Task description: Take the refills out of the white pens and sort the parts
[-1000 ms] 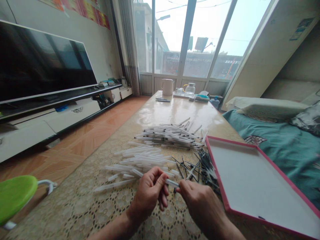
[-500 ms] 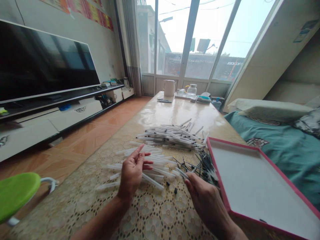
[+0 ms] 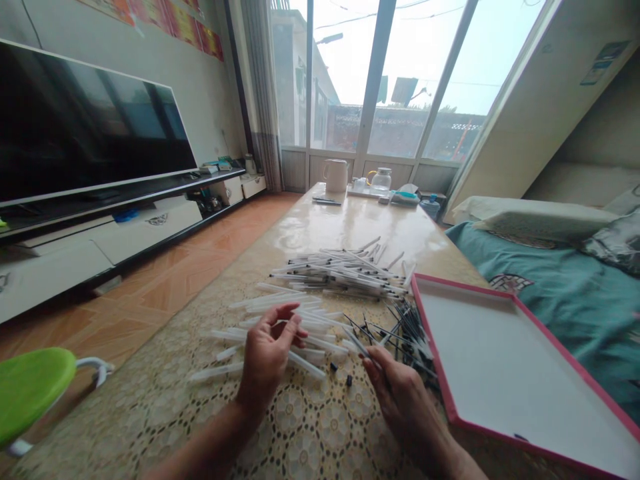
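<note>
My left hand [image 3: 270, 350] hovers over loose translucent white pen barrels [image 3: 307, 365]. Its fingers are loosely curled, with a gap between thumb and forefinger and nothing visible in them. My right hand [image 3: 403, 393] pinches a slim greyish pen refill [image 3: 356, 342], which points up and left. Beside that hand lies a pile of thin dark refills [image 3: 413, 333], partly hidden by it. Two small black caps [image 3: 349, 381] rest on the tablecloth between my hands. Farther back is a heap of white pens with dark ends [image 3: 345, 275].
A shallow white box with a pink rim [image 3: 434, 353] lies at the right of the patterned table [image 3: 305, 427]. A pitcher [image 3: 335, 176] and a glass jug [image 3: 382, 180] stand at the far end. A green stool [image 3: 37, 393] is at lower left.
My left hand's fingers have curled in from a more stretched pose. My right hand has shifted slightly left, and the refill in it tilts more steeply. The view has moved slightly.
</note>
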### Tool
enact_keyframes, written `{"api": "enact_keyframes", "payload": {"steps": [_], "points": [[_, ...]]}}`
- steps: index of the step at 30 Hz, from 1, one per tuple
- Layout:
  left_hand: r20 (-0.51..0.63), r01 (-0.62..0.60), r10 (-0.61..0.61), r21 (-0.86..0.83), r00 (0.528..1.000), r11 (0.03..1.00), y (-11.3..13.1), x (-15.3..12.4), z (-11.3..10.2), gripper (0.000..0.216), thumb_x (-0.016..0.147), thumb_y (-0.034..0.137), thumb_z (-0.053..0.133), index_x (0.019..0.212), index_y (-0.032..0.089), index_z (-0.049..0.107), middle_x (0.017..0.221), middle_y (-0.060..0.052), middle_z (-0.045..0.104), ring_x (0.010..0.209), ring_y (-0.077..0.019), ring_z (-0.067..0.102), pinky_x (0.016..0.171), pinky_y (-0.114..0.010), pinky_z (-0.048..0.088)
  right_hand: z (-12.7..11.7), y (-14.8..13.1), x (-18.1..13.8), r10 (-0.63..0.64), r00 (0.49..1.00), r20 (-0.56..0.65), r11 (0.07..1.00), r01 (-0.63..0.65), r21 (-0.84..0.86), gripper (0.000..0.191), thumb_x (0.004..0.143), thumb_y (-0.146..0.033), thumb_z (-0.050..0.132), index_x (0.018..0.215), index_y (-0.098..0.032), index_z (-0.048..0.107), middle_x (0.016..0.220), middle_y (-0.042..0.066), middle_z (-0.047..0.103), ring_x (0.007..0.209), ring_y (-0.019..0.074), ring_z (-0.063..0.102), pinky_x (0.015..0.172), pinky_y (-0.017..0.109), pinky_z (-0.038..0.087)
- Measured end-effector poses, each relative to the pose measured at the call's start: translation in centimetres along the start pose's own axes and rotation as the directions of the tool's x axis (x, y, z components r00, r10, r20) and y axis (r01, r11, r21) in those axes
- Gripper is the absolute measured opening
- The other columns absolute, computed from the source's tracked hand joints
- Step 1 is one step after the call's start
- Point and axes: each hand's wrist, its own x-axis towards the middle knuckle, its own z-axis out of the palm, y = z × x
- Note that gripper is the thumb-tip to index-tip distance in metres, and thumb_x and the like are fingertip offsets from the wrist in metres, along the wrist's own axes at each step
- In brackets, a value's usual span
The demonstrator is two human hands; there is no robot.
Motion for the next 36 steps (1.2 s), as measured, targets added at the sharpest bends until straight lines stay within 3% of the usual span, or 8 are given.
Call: {"api": "enact_keyframes", "payload": {"steps": [2,4,6,9,16,24,29,36], "points": [[0.266,0.121,-0.120,0.015,0.956,0.993,-0.3,-1.6,1.0,0.027,0.071,0.029,0.067,0.091,0.010,0.063,0.054,0.000,0.061,0.044,-0.0095,0.055,0.043,-0.020,0.047,0.3,0.0,-0.1,-0.012,0.999,0.037,1.000,0.012,0.018,0.025,0.093,-0.029,0.032,0.080,-0.021,0.050,0.066,0.000,0.057,0.056,0.0120,0.054,0.055,0.020,0.038],[0.476,0.245,-0.213,-0.004,0.853,0.970,-0.8,-3.0,1.9,0.030,0.070,0.029,0.068,0.093,0.010,0.064,0.059,-0.002,0.062,0.045,-0.0108,0.056,0.041,-0.021,0.046,0.6,-0.2,-0.2,-0.026,0.998,0.061,1.000,0.025,0.011,0.025,0.093,-0.029,0.034,0.076,-0.020,0.049,0.064,-0.001,0.055,0.055,0.0119,0.052,0.054,0.020,0.035],[0.528,0.327,-0.248,-0.060,0.812,0.943,-1.6,-3.8,2.6,0.032,0.070,0.030,0.069,0.095,0.011,0.064,0.059,-0.002,0.062,0.043,-0.0100,0.055,0.039,-0.020,0.045,0.7,-0.4,-0.2,-0.043,0.994,0.100,0.999,0.042,0.018,0.025,0.092,-0.030,0.034,0.076,-0.020,0.050,0.066,0.000,0.057,0.057,0.0124,0.053,0.055,0.021,0.035],[0.513,0.397,-0.259,-0.178,0.819,0.901,-2.5,-3.7,2.7,0.025,0.072,0.030,0.067,0.085,0.009,0.066,0.056,-0.002,0.062,0.043,-0.0087,0.055,0.042,-0.019,0.045,0.4,-0.6,-0.1,-0.033,0.991,0.132,0.996,0.021,0.091,0.022,0.091,-0.033,0.036,0.085,-0.020,0.053,0.070,0.001,0.059,0.063,0.0141,0.056,0.059,0.023,0.038],[0.318,0.438,-0.333,-0.356,0.888,0.826,-1.6,-2.4,1.8,0.020,0.069,0.026,0.071,0.081,0.010,0.067,0.063,-0.003,0.065,0.052,-0.0084,0.059,0.049,-0.017,0.047,-0.1,1.5,-0.2,0.254,0.956,0.149,0.846,-0.294,0.445,0.042,0.092,-0.045,0.029,0.071,-0.017,0.052,0.052,-0.003,0.048,0.042,0.0079,0.041,0.041,0.018,0.031],[0.297,0.452,-0.361,-0.348,0.884,0.821,-1.8,-2.2,1.6,0.022,0.067,0.027,0.072,0.078,0.009,0.067,0.061,-0.003,0.065,0.050,-0.0085,0.059,0.048,-0.016,0.048,0.2,1.4,-0.1,0.195,0.969,0.150,0.836,-0.244,0.492,0.032,0.089,-0.040,0.042,0.069,-0.017,0.051,0.054,-0.003,0.048,0.045,0.0078,0.043,0.044,0.019,0.033],[0.292,0.459,-0.371,-0.350,0.882,0.816,-2.0,-2.1,1.5,0.023,0.067,0.028,0.073,0.079,0.009,0.066,0.062,-0.004,0.066,0.051,-0.0084,0.060,0.048,-0.016,0.049,-0.4,0.9,0.0,0.193,0.981,0.035,0.892,-0.190,0.411,0.019,0.084,-0.036,0.052,0.088,-0.018,0.057,0.069,0.000,0.057,0.058,0.0116,0.052,0.055,0.021,0.041],[0.308,0.457,-0.360,-0.352,0.881,0.817,-1.9,-2.1,1.5,0.024,0.066,0.028,0.073,0.079,0.009,0.066,0.062,-0.004,0.066,0.050,-0.0084,0.060,0.049,-0.016,0.049,0.1,1.7,-0.5,0.214,0.974,0.073,0.882,-0.225,0.415,0.034,0.090,-0.039,0.038,0.070,-0.017,0.053,0.056,-0.002,0.052,0.042,0.0076,0.044,0.042,0.018,0.034]]}}
